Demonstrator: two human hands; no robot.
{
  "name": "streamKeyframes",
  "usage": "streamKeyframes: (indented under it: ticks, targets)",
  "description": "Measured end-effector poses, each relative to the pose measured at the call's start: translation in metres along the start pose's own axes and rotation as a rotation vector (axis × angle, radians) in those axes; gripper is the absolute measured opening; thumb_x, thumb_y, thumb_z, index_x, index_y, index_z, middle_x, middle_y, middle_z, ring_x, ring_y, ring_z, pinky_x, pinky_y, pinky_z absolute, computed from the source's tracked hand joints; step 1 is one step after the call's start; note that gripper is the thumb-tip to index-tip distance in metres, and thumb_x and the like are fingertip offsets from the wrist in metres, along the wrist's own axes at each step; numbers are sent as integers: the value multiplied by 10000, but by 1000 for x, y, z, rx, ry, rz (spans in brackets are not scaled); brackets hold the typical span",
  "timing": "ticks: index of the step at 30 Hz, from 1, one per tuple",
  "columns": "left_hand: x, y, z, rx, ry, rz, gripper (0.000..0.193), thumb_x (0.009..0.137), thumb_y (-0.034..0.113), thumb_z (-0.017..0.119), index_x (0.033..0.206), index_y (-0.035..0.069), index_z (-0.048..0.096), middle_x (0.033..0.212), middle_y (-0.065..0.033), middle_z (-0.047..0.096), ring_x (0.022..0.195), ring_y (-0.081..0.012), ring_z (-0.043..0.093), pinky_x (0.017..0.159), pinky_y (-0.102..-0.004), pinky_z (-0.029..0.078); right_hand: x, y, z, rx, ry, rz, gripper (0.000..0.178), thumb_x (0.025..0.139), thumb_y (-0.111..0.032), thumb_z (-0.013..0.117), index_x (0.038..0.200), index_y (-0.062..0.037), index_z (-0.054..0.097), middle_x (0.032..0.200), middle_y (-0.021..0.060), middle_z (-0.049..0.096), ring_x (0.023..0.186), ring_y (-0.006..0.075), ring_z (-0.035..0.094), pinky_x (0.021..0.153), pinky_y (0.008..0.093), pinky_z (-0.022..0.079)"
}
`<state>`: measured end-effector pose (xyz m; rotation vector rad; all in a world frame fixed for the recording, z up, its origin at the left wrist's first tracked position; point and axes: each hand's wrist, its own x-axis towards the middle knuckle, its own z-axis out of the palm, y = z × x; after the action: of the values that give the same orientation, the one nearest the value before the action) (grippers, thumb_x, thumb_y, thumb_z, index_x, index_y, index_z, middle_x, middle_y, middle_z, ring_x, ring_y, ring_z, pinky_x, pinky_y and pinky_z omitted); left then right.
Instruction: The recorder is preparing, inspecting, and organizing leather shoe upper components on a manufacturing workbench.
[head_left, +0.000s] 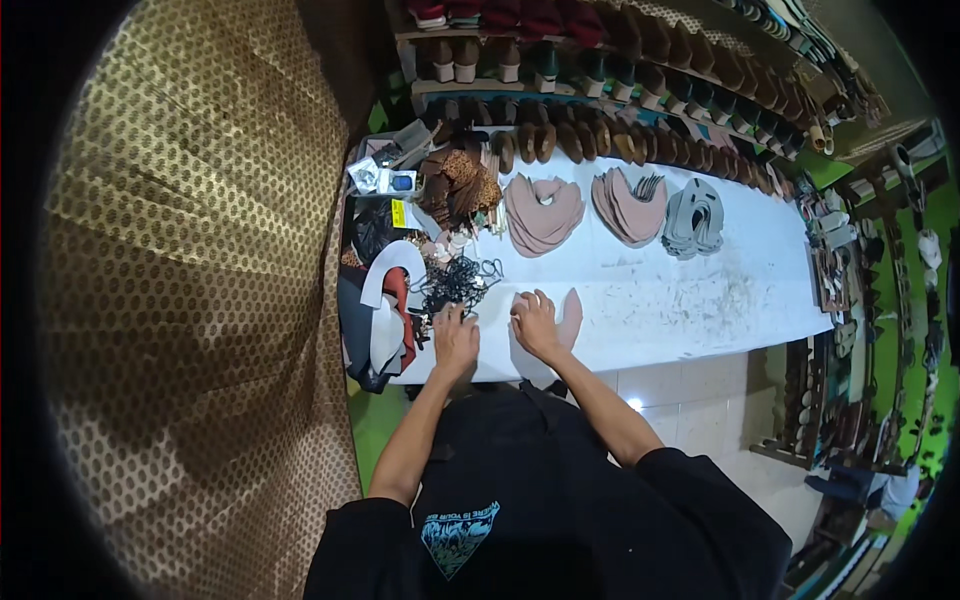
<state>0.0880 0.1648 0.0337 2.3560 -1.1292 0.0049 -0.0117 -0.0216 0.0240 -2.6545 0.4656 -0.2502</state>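
The pink piece point(570, 322), curved like a U, is laid near the front edge of the desk point(625, 338), with its left arm partly covered by the right hand point(533, 322). The fingers of that hand are bent and slightly spread over it; whether the piece is gripped or merely rested on cannot be told. The left hand point(456, 338) is curled beside the black straps point(455, 283), and whether anything is held in it cannot be seen.

The likeliest trouble is judged to be snagging: the straps are heaped in a tangle, so if one were pulled, others could be dragged along and small bits scattered. The pink piece seems thin and lies close to the edge, so it could be slid off by a careless sweep of the wrist. Dark smudges are seen on the desk to the right, and the pink surface could be soiled if pushed across them. The near pink stack point(543, 228) is fanned unevenly; if it were brushed by a sleeve, its layers could be shifted.
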Motion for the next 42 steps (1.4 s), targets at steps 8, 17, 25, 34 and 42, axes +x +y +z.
streamKeyframes:
  ticks: [8,17,25,34,42]
  targets:
    - [23,-63,-32,35,93,-84,233,824,117,683,1041,51,732,1312,-167,557,1299,-390,443,1098,-547,338,36,-39,38,28,-8,-53,169,809,-109,722,976,-118,699,1279,126,556,1311,390,426,1061,529,367]
    - [65,-63,-14,-8,-5,110,225,787,117,724,1007,78,754,1377,-175,513,1350,-400,391,1115,-593,284,71,-65,32,-46,19,-19,254,760,-50,704,1008,-104,696,1277,126,557,1291,388,432,1062,526,366]
    - [74,-66,-24,-72,25,-1,143,805,121,715,933,82,764,1364,-151,541,1356,-387,396,1119,-580,271,86,-65,13,37,76,-9,257,764,-55,688,1020,-76,703,1274,152,556,1282,391,436,1063,540,353]
    - [111,-60,-107,-244,92,-1,132,844,145,732,961,101,772,1345,-118,570,1329,-407,421,1102,-532,302,131,-107,-37,235,6,-252,382,785,-137,722,1153,-50,668,1365,190,498,1338,445,375,1088,551,343]
    - [146,-49,-183,-42,268,53,116,890,125,676,973,81,743,1366,-123,566,1361,-383,411,1128,-504,291,146,-121,-51,288,100,-353,198,873,-93,645,1054,-15,673,1325,155,549,1317,382,424,1097,504,339]
